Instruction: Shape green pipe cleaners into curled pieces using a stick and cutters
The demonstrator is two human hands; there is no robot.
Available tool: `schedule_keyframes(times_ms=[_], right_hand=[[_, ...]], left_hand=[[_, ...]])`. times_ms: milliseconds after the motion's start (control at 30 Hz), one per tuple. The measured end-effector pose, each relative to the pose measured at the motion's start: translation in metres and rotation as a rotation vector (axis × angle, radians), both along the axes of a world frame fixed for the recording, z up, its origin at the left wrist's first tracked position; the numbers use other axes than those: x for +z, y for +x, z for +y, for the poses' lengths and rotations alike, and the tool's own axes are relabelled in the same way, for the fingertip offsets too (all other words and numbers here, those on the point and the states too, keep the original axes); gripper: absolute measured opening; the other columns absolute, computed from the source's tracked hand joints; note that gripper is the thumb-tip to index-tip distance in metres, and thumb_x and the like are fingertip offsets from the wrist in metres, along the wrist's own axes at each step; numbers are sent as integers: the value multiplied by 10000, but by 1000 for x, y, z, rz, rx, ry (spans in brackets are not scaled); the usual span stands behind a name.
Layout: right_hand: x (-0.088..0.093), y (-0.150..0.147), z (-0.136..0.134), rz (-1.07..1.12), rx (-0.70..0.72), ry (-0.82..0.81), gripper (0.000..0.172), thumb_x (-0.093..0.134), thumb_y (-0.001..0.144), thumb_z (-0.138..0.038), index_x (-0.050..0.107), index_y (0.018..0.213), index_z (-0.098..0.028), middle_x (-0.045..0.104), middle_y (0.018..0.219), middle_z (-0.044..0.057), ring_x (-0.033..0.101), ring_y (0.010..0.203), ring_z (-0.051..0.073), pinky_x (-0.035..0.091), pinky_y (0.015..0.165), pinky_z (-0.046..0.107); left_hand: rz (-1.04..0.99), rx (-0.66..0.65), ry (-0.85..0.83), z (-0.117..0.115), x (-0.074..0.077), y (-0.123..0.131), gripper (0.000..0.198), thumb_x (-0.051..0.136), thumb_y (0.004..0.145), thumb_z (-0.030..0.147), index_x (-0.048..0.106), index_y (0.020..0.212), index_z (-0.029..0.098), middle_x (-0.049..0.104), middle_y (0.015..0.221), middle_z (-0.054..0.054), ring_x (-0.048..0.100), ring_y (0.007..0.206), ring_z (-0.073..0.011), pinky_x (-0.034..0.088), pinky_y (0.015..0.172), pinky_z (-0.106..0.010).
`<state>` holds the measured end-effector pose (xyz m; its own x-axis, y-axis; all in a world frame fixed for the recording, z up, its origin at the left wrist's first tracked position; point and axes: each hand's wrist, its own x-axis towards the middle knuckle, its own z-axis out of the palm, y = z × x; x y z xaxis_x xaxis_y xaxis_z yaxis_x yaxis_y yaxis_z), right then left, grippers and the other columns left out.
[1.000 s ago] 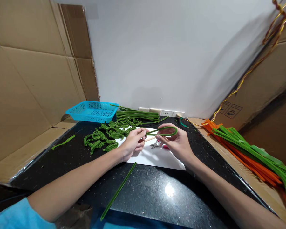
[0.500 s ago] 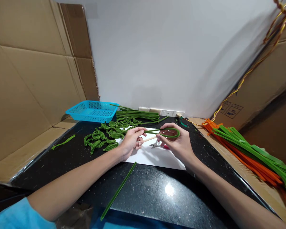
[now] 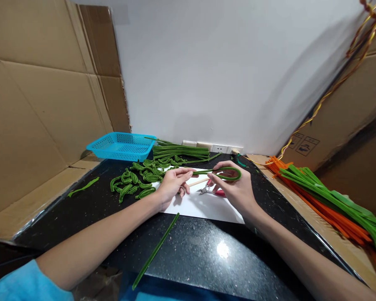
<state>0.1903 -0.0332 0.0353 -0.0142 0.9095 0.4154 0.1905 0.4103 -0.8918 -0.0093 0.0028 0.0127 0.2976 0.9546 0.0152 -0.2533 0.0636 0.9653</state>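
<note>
Between my two hands is a dark green pipe cleaner, bent into a long narrow loop. My left hand pinches its ends between thumb and fingers. At the rounded end, my right hand closes thumb and fingers on the loop. Below lies a white sheet of paper, bearing a pale wooden stick and pliers with red handles. Left of my left hand is a pile of curled green pipe-cleaner pieces. One straight green pipe cleaner lies near the front edge.
A blue plastic basket stands at the back left, beside a bundle of green pipe cleaners. Orange strips and lighter green strips lie on the right. Cardboard walls flank the black countertop. Wall sockets are behind.
The loop's rounded end has shifted slightly to the right with my right hand, and the loop looks narrower. My left hand stays nearly in place. More of the pliers shows.
</note>
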Motion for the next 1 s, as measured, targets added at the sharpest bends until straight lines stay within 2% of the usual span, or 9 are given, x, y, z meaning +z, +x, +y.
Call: schedule_keyframes(times_ms=[300,400,567,700,833,1000], right_hand=[[-2,1,3,-1,-5,48,353,813,790,-451,604,941,-210,700,692,31,650,513,169,537,408,264],[-2,2,3,1,-15,63,334,818,794,-426,612,940,-208,700,685,29,646,512,168,531,409,265],[0,0,2,34,-2,68,321,819,798,-416,630,953,-207,673,657,7,615,487,147,517,407,252],[0,0,3,87,-10,39,332,773,836,-457,644,1021,-213,683,768,23,637,521,149,528,391,248],[-3,3,6,154,19,67,309,698,899,-485,651,1024,-206,637,791,14,646,556,145,571,430,267],[-3,2,6,178,34,66,313,639,940,-504,653,1009,-200,594,740,-10,576,488,106,507,395,228]], left_hand=[[59,6,36,0,0,0,239,708,901,252,708,1071,85,751,1025,-164,600,446,-72,371,310,-161],[63,16,51,-1,-1,0,206,700,901,234,710,1040,82,755,1016,-162,568,425,-54,336,310,-152],[31,63,75,0,-2,1,195,721,883,241,709,1007,91,760,954,-135,484,393,-18,296,318,-139],[35,131,47,2,-2,2,151,693,894,200,703,990,84,732,836,-85,451,373,-10,262,314,-139],[28,160,18,4,-4,1,116,680,896,176,687,980,96,683,752,-31,434,358,-11,248,309,-145],[29,168,7,2,-1,1,106,698,886,188,673,944,103,640,680,3,424,351,-14,242,311,-146]])
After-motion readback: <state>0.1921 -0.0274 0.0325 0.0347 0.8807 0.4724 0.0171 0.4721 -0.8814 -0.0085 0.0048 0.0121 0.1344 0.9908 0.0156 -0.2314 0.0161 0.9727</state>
